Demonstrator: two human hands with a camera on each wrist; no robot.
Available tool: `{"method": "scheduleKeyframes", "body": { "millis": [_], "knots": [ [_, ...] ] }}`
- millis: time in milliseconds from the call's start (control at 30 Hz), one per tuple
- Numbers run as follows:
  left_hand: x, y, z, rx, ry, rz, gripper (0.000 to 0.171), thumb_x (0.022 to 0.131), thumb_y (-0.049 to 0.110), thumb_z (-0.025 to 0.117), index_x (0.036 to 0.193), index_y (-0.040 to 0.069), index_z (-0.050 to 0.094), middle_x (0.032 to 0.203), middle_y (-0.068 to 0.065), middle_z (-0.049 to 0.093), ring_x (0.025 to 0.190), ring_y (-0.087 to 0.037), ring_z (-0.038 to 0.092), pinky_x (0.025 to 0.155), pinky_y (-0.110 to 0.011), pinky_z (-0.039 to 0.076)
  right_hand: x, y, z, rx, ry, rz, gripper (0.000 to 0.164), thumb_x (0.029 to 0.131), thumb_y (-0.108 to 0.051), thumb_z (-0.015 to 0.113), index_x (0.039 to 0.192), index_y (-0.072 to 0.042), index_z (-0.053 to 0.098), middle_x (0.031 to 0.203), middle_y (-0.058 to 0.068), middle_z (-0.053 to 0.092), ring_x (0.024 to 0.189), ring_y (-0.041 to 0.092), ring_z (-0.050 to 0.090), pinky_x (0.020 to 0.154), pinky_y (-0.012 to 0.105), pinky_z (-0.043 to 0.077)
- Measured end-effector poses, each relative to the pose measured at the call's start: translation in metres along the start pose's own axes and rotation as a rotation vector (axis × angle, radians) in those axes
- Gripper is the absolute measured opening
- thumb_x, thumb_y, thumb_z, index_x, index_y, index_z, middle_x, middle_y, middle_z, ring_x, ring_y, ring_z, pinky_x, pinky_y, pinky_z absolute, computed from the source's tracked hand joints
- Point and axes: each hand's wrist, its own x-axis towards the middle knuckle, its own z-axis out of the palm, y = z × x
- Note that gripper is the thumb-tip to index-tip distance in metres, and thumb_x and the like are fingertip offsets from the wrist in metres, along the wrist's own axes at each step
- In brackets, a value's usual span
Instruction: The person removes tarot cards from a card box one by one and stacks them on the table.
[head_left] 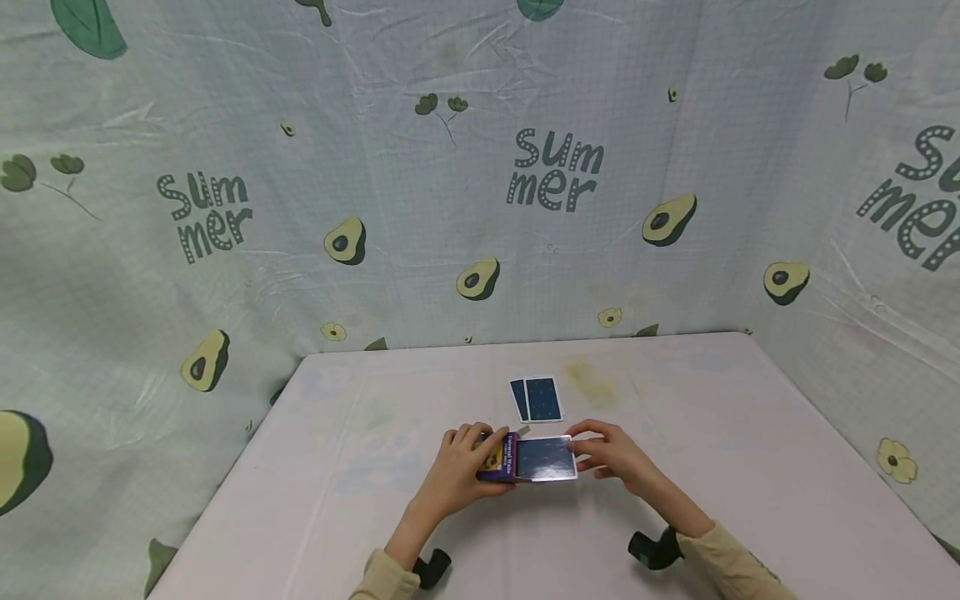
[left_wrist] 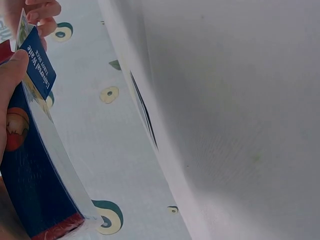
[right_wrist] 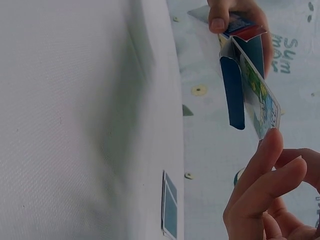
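Observation:
My left hand (head_left: 459, 468) grips a tarot card box (head_left: 509, 457), its thumb over the printed front. The box is dark blue and reads "Universal Waite Tarot Deck" on its flap (left_wrist: 40, 65). Out of its right end sticks a tarot card (head_left: 546, 460), blue back up in the head view, still partly inside. My right hand (head_left: 617, 458) pinches the outer end of this card with its fingertips. From the right wrist the card's colourful picture side (right_wrist: 262, 100) shows beside the raised flap. Just beyond the box, two blue-backed cards (head_left: 544, 398) lie overlapping on the table.
A white cloth covers the table (head_left: 360, 517), with a yellowish stain (head_left: 591, 382) near the back. Behind and at the sides hangs a sheet (head_left: 420, 183) printed with avocados and "summer". Dark wrist devices (head_left: 654, 550) are on both forearms.

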Motion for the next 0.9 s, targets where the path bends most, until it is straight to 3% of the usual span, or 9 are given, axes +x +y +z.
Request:
{"method": "scheduleKeyframes", "body": {
  "millis": [500, 767, 900],
  "knots": [
    [-0.002, -0.004, -0.002, -0.007, 0.043, 0.019, 0.074, 0.064, 0.050, 0.074, 0.128, 0.020, 0.050, 0.109, 0.000, 0.052, 0.098, -0.017, 0.048, 0.082, -0.037, 0.039, 0.005, 0.005, -0.004, 0.022, 0.023, 0.017, 0.028, 0.085, -0.024, 0.058, 0.108, -0.007, 0.059, 0.084, 0.001, 0.064, 0.063, 0.013, 0.062, 0.053, 0.025, 0.043],
    [-0.003, -0.006, 0.000, 0.007, 0.054, 0.020, 0.076, 0.063, 0.052, 0.074, 0.128, 0.023, 0.048, 0.109, 0.001, 0.051, 0.097, -0.016, 0.048, 0.082, -0.036, 0.038, 0.002, 0.005, -0.012, 0.046, -0.029, -0.015, 0.032, 0.083, -0.030, 0.059, 0.107, -0.009, 0.059, 0.083, 0.000, 0.062, 0.064, 0.011, 0.061, 0.054, 0.023, 0.043],
    [-0.003, -0.006, 0.001, 0.008, 0.057, 0.019, 0.076, 0.063, 0.052, 0.074, 0.129, 0.024, 0.047, 0.108, 0.001, 0.051, 0.097, -0.016, 0.048, 0.082, -0.036, 0.038, 0.004, 0.007, -0.012, 0.053, 0.000, -0.005, 0.032, 0.084, -0.027, 0.059, 0.109, -0.007, 0.059, 0.083, 0.002, 0.062, 0.063, 0.013, 0.061, 0.054, 0.025, 0.043]
  ]
}}
